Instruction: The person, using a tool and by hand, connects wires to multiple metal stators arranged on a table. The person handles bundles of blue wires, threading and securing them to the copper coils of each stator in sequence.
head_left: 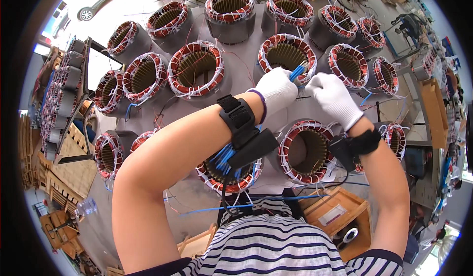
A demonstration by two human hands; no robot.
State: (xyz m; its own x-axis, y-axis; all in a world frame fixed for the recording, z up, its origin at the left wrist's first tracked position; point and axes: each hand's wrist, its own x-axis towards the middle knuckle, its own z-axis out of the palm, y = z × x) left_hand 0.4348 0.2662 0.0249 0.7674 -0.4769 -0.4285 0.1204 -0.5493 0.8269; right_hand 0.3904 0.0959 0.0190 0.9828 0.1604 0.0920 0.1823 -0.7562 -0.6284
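Both hands wear white knit gloves. My left hand [278,90] is closed around a short bundle of blue wire sleeves [296,72], which sticks up past its fingers. It is at the near rim of a motor stator [287,37] with red copper windings laced in white cord. My right hand [332,96] is beside it on the right, fingers curled in a pinch; whatever they hold is too small to make out. Another stator [306,150] stands nearer to me, below the hands. More blue sleeves [225,159] lie in a stator partly hidden by my left forearm.
Several wound stators stand in rows on the table [241,86], with thin leads trailing between them. A wooden box [335,214] is at the near right, by my body. A long blue wire [207,209] runs along the near edge. More stators [61,98] are stacked at the far left.
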